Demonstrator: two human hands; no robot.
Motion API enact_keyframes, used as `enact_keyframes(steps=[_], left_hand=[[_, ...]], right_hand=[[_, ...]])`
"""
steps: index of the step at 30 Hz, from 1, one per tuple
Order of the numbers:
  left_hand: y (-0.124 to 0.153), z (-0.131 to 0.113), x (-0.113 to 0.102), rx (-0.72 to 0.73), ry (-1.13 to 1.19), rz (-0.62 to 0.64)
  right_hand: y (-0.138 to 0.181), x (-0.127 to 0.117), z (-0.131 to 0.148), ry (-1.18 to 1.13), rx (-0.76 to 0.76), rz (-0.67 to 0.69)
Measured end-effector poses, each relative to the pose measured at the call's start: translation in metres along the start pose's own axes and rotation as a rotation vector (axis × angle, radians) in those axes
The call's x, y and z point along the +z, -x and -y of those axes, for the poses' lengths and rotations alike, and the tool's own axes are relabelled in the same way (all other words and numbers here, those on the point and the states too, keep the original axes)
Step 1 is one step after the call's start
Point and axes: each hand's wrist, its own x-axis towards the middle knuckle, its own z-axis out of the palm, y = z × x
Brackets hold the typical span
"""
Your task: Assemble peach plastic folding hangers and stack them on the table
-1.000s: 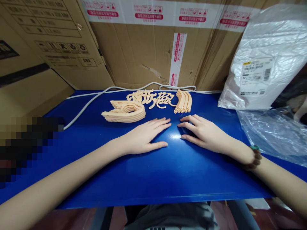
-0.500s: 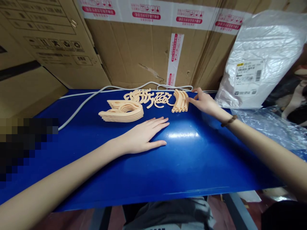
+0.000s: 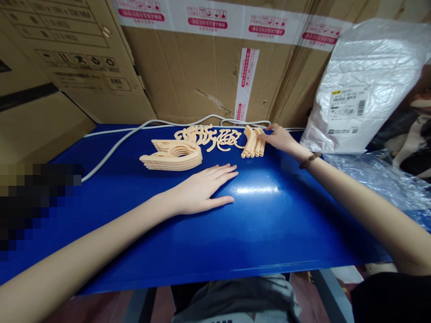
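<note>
My left hand [image 3: 205, 190] lies flat, palm down, on the blue table [image 3: 188, 251], fingers stretched out and holding nothing. Beyond it is a stack of beige plastic hanger bodies [image 3: 171, 156]. At the back right, my right hand [image 3: 282, 138] reaches a row of short curved beige hanger arms [image 3: 251, 142]. Its thumb and fingers close around the right-hand end of that row, touching the outermost piece. Several beige hooks [image 3: 229, 138] lie loosely between the stack and the row, with more heaped to their left.
A white cable [image 3: 117, 146] runs along the back of the table. Cardboard boxes [image 3: 188, 67] stand behind it. At right are a white labelled plastic bag [image 3: 363, 94] and clear plastic wrap [image 3: 373, 175]. The table's front edge is near my body.
My right hand has moved slightly left, and its thumb and fingers have come onto the end of the curved row. The left hand stays in place.
</note>
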Motion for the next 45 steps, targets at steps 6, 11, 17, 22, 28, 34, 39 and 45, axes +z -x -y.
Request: enact_keyframes(steps=[6, 11, 17, 22, 28, 34, 39, 45], left_hand=[[0.0, 0.0, 0.0, -0.011, 0.013, 0.009], [-0.001, -0.002, -0.004, -0.023, 0.031, 0.041], [-0.004, -0.006, -0.011, -0.068, 0.067, 0.094], [-0.01, -0.01, -0.009, -0.047, 0.014, -0.034], [-0.011, -0.023, 0.0, -0.037, -0.053, -0.258], [-0.009, -0.029, -0.001, -0.036, -0.115, -0.303], [-0.01, -0.026, 0.002, -0.013, -0.181, -0.277], [-0.01, -0.029, 0.002, -0.02, -0.247, -0.24]], right_hand=[[0.005, -0.002, 0.008, 0.047, -0.027, -0.04], [0.009, -0.014, 0.009, 0.055, -0.026, -0.036], [0.053, -0.034, 0.021, -0.071, -0.069, 0.094], [0.113, -0.025, 0.041, -0.188, -0.254, 0.257], [0.147, -0.006, 0.054, 0.092, -0.398, 0.218], [0.156, 0.003, 0.06, 0.324, -0.447, 0.143], [0.159, 0.007, 0.062, 0.387, -0.448, 0.114], [0.16, 0.005, 0.062, 0.43, -0.444, 0.115]])
